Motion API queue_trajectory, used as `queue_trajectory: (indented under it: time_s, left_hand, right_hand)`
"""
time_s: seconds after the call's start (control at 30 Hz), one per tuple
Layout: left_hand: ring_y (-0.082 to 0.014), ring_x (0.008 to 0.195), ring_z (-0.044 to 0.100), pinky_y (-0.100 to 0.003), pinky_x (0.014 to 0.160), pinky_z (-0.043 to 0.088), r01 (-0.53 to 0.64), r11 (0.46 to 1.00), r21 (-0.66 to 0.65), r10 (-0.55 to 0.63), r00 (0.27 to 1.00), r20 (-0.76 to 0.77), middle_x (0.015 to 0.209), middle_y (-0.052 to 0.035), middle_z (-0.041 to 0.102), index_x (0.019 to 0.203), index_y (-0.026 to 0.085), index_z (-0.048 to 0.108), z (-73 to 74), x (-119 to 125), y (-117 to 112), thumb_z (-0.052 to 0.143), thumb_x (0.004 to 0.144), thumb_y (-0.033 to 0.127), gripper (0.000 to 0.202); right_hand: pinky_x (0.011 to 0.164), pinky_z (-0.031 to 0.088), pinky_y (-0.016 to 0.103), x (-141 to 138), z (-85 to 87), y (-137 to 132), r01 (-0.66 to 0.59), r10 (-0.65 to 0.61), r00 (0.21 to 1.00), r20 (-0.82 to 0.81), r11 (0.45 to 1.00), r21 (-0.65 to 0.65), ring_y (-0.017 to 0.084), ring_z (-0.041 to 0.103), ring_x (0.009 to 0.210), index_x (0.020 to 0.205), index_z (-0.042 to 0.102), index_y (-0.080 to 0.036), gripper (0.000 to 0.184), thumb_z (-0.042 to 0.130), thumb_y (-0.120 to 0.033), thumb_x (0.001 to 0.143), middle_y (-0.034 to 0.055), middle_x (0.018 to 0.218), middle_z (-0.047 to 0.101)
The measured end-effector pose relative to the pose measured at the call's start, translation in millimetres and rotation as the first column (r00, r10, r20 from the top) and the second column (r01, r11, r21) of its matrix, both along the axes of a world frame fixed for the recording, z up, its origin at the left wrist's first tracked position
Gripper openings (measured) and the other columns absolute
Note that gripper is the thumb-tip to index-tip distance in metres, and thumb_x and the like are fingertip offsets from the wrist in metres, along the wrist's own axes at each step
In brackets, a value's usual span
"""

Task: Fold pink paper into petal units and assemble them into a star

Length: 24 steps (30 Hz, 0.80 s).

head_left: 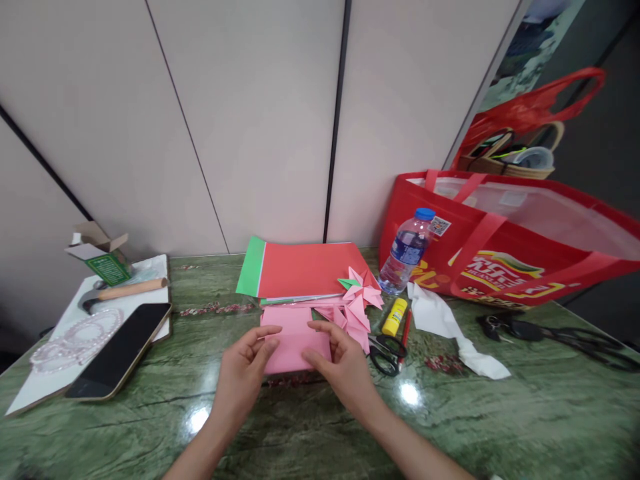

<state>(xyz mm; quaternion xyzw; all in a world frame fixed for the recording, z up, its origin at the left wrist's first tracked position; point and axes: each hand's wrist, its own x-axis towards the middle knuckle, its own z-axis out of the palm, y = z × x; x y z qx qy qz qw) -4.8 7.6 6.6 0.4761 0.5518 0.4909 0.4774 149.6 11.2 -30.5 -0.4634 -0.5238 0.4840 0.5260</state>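
Phone (120,357) on the far left of the green table (300,427); left hand (240,373) and right hand (340,363) both pinching the pink paper (295,340) lying flat at centre; scissors (387,352) and glue stick (395,317) just right; red bag (510,253) beyond.

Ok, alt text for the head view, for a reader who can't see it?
A left hand and right hand hold a folded pink paper by its sides on a green marble table. Behind lie red sheets and pink origami; scissors and a glue stick sit to its right.
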Motion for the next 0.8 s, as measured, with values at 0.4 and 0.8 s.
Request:
queue_trajectory:
  time_s: [0.4,0.8]
  left_hand:
    - [-0.0112,0.056,0.047,-0.018,0.050,0.035,-0.013,0.999,0.047,0.015,0.999,-0.038,0.063,0.0002,0.061,0.078,0.014,0.065,-1.8,-3.3,1.7,0.062,0.065,0.036,0.025]
    - [-0.0114,0.054,0.046,-0.019,0.048,0.033,-0.023,0.996,0.084,0.027,0.998,-0.052,0.060,0.0003,0.059,0.077,0.015,0.065,-2.9,-3.7,2.2,0.062,0.066,0.035,0.023]
  right_hand:
    - [0.054,0.037,0.023,1.6,-1.8,5.4,-0.014,0.011,0.998,-0.065,0.999,-0.049,0.013,0.047,0.061,0.094,0.055,-0.017,0.033,0.065,-0.030,0.065,-0.0014,0.069,0.054]
    - [0.057,0.039,0.024,0.4,1.6,7.3,0.069,-0.074,0.987,-0.140,0.997,-0.039,0.014,0.050,0.062,0.072,0.060,-0.015,0.027,0.062,-0.041,0.067,0.0000,0.063,0.057]
